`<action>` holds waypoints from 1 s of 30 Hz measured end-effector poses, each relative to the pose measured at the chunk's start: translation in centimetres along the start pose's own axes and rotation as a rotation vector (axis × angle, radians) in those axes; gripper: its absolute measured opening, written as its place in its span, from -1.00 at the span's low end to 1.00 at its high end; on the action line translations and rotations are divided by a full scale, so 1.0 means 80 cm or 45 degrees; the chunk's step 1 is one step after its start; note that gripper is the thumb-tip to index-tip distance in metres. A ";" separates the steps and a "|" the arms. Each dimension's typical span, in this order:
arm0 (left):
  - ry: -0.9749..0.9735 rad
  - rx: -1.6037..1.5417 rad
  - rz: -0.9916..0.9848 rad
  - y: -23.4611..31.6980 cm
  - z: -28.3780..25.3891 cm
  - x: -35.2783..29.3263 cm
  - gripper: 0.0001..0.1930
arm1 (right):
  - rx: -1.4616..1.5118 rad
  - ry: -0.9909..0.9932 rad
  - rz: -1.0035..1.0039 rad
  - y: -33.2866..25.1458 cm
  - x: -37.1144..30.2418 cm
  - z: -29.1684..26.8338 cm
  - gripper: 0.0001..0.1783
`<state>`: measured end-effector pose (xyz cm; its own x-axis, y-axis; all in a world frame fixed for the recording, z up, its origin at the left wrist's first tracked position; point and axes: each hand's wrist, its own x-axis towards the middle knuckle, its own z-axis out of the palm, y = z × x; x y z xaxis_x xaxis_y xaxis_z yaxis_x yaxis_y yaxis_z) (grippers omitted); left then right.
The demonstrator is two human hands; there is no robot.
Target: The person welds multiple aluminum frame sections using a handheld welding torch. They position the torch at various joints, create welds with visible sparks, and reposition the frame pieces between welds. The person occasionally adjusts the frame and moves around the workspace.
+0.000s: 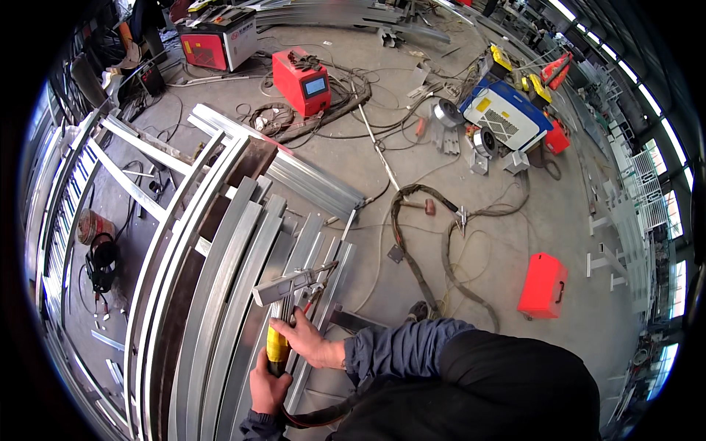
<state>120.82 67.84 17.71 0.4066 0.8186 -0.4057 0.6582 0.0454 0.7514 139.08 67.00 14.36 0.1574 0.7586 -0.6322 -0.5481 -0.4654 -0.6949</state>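
Hands on a handheld torch over stacked steel sections, seen from above. Left hand (266,387) is wrapped tight around the yellow handle (276,350) of the torch, low and near in the scene; right hand (307,339) lies just above it, fingers curled against the torch body where the handle meets the grey metal head (288,285). The head runs level, pointing left to right, with its tip over the right-hand members of the stack. A dark hose (323,414) leaves the handle's lower end and curves right beneath the dark-sleeved forearm. The galvanised steel sections (220,294) lie side by side in a long curved bundle running from the near edge up toward the far left; their long edges sit close together with narrow dark gaps between, and their far ends stop at ragged, uneven lengths. Left of the bundle stand railing frames (66,198), closing that side. Open concrete floor (478,250) lies to the right, crossed by a looping thick cable (441,242). An orange case (543,285) rests well apart on that floor. Farther off stand a red welding unit (301,79) and a blue-and-white machine (506,114), among tangled leads.
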 end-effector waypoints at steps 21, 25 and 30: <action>-0.113 0.019 -0.003 -0.002 -0.006 0.050 -0.24 | 0.215 0.094 -0.012 0.016 0.048 -0.012 -0.42; -0.123 0.045 -0.027 0.009 -0.006 0.055 -0.25 | 0.244 0.100 -0.023 0.012 0.050 -0.014 -0.41; -0.127 -0.016 -0.013 0.011 -0.010 0.055 -0.24 | 0.205 0.111 -0.005 0.001 0.044 -0.013 -0.40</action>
<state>122.70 71.94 16.95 0.4614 0.7568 -0.4631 0.6552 0.0613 0.7529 140.40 69.14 11.73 0.2269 0.7145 -0.6618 -0.6709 -0.3779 -0.6380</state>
